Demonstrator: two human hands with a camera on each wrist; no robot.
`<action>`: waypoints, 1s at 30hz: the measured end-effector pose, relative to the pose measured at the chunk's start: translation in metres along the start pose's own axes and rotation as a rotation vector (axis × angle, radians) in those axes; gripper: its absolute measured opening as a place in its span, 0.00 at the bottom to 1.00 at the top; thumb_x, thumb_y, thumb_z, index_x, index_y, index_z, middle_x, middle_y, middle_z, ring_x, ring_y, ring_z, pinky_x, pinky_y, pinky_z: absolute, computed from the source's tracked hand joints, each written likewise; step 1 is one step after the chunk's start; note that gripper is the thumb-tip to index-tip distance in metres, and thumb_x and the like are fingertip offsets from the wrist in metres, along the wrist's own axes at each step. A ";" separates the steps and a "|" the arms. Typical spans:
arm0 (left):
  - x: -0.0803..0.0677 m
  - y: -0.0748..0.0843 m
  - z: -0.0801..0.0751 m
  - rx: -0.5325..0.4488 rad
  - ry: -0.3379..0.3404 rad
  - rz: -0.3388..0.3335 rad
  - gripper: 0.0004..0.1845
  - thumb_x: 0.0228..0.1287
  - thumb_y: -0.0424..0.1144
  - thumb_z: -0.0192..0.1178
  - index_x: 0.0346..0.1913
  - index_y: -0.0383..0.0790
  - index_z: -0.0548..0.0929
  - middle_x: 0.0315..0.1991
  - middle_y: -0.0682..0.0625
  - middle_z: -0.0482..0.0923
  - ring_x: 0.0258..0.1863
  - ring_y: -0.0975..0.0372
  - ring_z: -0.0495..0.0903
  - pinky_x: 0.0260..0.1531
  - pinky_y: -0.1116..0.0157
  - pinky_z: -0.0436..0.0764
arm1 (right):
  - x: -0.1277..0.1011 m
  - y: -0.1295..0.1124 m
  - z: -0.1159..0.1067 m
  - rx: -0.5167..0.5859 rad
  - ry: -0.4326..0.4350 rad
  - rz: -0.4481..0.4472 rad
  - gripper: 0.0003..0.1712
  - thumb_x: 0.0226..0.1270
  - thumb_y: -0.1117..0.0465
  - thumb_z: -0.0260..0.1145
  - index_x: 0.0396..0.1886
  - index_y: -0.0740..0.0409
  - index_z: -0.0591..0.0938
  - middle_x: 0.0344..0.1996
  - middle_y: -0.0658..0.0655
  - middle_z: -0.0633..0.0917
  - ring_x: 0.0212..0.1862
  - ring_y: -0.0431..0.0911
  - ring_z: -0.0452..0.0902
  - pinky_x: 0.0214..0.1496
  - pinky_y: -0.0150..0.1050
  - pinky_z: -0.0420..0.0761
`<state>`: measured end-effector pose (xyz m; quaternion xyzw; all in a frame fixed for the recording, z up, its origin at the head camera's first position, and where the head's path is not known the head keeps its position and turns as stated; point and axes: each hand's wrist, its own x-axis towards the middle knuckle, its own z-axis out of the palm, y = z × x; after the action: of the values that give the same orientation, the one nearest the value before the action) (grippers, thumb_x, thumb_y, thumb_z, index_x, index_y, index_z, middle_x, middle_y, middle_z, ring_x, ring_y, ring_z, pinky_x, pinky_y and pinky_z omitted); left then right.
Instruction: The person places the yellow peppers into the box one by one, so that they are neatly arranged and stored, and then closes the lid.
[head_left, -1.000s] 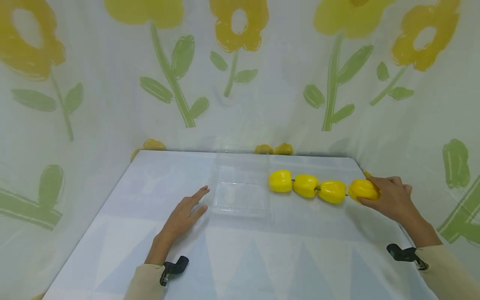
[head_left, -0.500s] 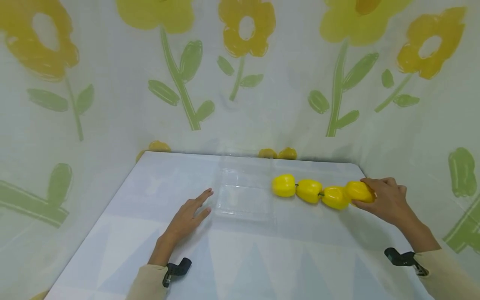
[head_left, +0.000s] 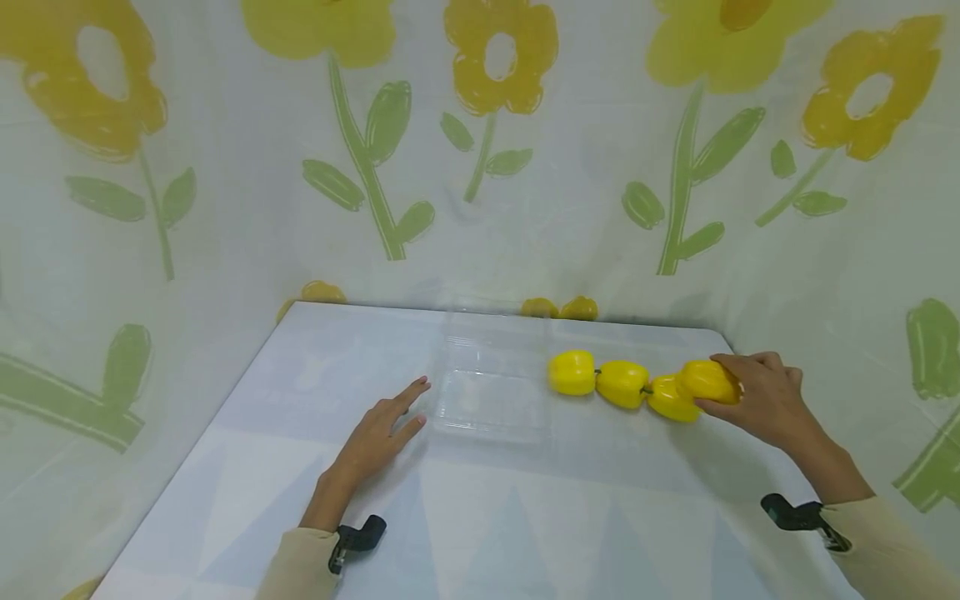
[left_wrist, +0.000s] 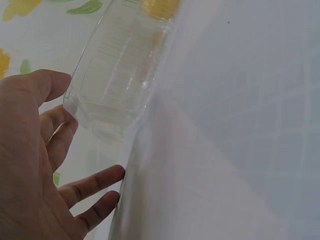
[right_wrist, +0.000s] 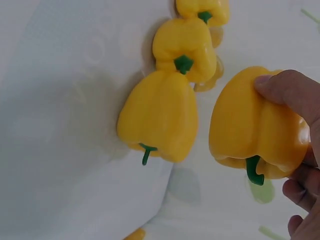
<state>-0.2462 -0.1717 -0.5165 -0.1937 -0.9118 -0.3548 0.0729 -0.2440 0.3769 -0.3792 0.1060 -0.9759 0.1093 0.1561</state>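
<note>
My right hand (head_left: 761, 400) holds a yellow bell pepper (right_wrist: 257, 125) with a green stem, thumb on one side and fingers round the other. In the right wrist view it is raised off the table, beside the nearest of three yellow bell peppers (right_wrist: 160, 115) lying in a row. In the head view the held pepper overlaps the row's right end. My left hand (head_left: 375, 433) has its fingers spread and relaxed at the left side of a clear plastic container (head_left: 491, 400). In the left wrist view, thumb and fingertips are right at the container's rim.
The container stands left of the pepper row, toward the back of the white and pale blue table (head_left: 480, 533). A flower-printed curtain (head_left: 562, 208) surrounds the back and sides. Each wrist wears a small black camera (head_left: 362, 533).
My right hand has carried the held pepper left from the row's right end, up over the third pepper. The left hand stays beside the container. The head view has shifted slightly.
</note>
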 end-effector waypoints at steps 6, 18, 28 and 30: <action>-0.001 0.000 0.001 -0.004 0.001 -0.002 0.32 0.76 0.54 0.53 0.78 0.54 0.61 0.77 0.62 0.57 0.59 0.54 0.73 0.60 0.44 0.69 | 0.004 -0.006 0.001 0.003 0.013 -0.024 0.41 0.48 0.52 0.83 0.57 0.71 0.78 0.45 0.71 0.82 0.49 0.65 0.63 0.42 0.60 0.55; -0.002 0.000 0.002 -0.005 0.011 -0.015 0.32 0.76 0.54 0.53 0.78 0.59 0.60 0.76 0.64 0.56 0.59 0.54 0.73 0.60 0.44 0.69 | 0.012 -0.018 0.006 0.004 0.012 -0.077 0.40 0.48 0.51 0.83 0.56 0.70 0.79 0.45 0.69 0.84 0.47 0.61 0.64 0.40 0.57 0.55; -0.001 -0.002 0.002 0.001 -0.003 -0.026 0.32 0.76 0.54 0.52 0.78 0.58 0.60 0.76 0.66 0.56 0.60 0.55 0.72 0.60 0.45 0.69 | 0.020 -0.027 0.008 0.018 -0.006 -0.094 0.41 0.49 0.49 0.82 0.57 0.70 0.79 0.46 0.68 0.84 0.49 0.61 0.63 0.40 0.56 0.54; 0.000 -0.002 0.001 0.001 -0.007 -0.023 0.32 0.76 0.55 0.52 0.79 0.58 0.60 0.76 0.66 0.56 0.61 0.54 0.72 0.60 0.45 0.69 | 0.021 -0.028 0.009 0.021 -0.009 -0.096 0.41 0.49 0.49 0.82 0.57 0.69 0.79 0.45 0.67 0.84 0.49 0.61 0.63 0.40 0.56 0.54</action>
<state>-0.2472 -0.1719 -0.5187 -0.1844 -0.9143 -0.3544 0.0660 -0.2597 0.3444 -0.3759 0.1546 -0.9693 0.1115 0.1555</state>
